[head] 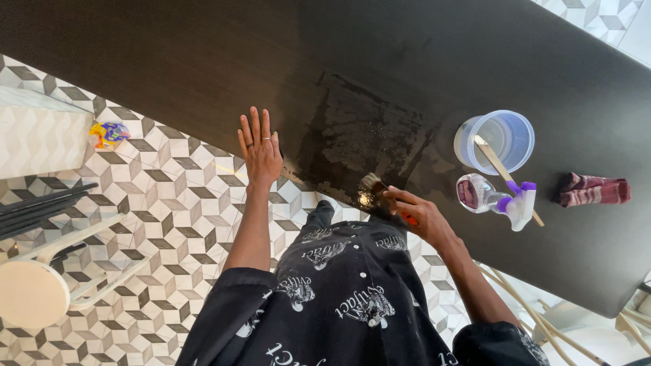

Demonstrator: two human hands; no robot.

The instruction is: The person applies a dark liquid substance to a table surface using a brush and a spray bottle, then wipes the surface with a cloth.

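Dark wooden tabletop (169,61) shows a wet patch (366,135) near its front edge. Right hand (420,213) grips a small bristle brush (372,183) there, seemingly scrubbing; left hand (260,150) lies flat, fingers spread, perhaps bracing.

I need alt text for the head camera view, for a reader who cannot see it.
A person's right hand holds a small paintbrush at the near edge of a dark wooden table, where a patch looks wet and shiny. The left hand rests flat on the table edge. Farther right are a clear plastic cup, a spray bottle and a striped cloth.
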